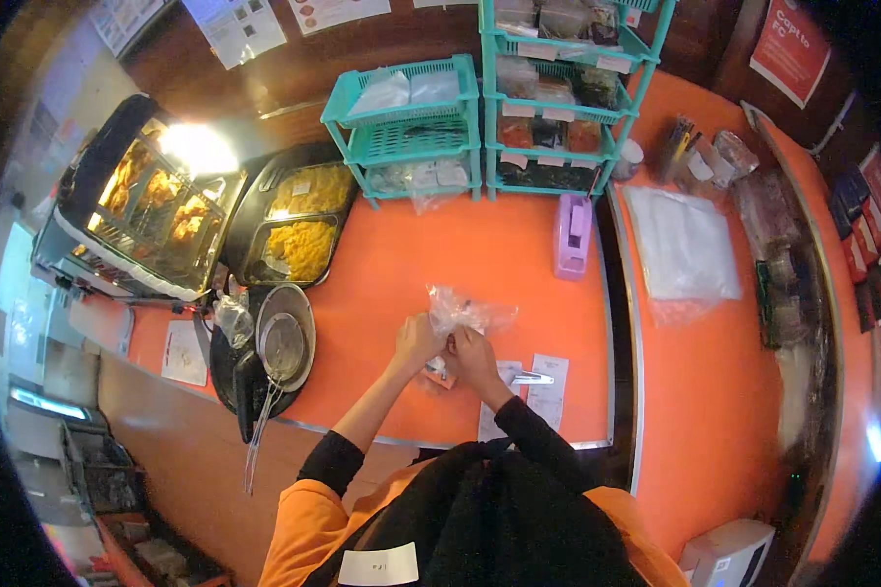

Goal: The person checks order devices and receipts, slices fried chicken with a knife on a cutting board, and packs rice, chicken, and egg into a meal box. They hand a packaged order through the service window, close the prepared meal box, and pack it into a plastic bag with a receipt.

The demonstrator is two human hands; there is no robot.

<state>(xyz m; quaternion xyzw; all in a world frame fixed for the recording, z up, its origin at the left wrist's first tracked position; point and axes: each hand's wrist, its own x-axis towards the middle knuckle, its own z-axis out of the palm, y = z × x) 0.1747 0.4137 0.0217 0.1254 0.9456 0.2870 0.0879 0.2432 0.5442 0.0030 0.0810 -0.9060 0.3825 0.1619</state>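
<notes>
Both my hands meet over the middle of the orange counter, closed around the gathered neck of a clear plastic bag [452, 309]. My left hand [419, 342] grips it from the left, and my right hand [472, 354] pinches it from the right. The bag's loose top flares out beyond my fingers. Below my hands, its lower part holds something with orange and white on it, partly hidden. Beside my right wrist lie printed paper slips [548, 393], with a small white-and-dark tool [533, 379] on top; its kind is unclear.
A lit glass warmer [157, 201] with browned food stands at left, beside trays of yellow food [299, 249]. Nearer are a bowl with a strainer [284, 347] and a black pan. Teal racks [401, 142], a purple tape dispenser [572, 238] and plastic bags [683, 245] lie beyond and right.
</notes>
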